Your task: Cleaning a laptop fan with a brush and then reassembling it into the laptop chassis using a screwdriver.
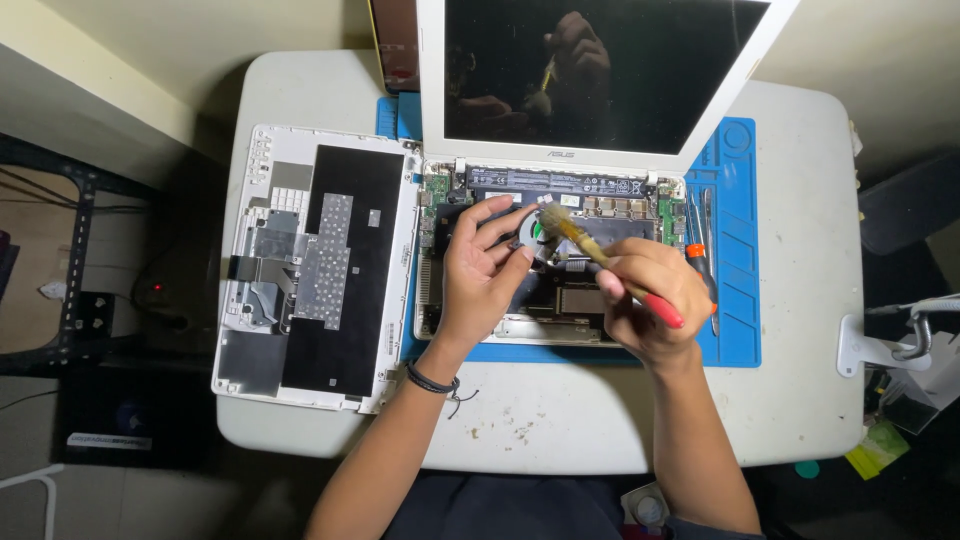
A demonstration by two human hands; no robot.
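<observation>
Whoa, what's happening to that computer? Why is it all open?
A person has a white laptop opened up on a blue mat. Their right hand holds a red-handled brush with its bristles over the bare insides. The left hand rests its fingers there too. The removed white keyboard cover lies upside down beside it.

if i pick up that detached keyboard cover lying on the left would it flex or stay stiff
The keyboard cover looks like a thin, wide plastic panel, so it would probably flex if lifted by one edge. It likely weighs little for its size. A loose ribbon strip at its left edge seems fragile and could snag.
</observation>
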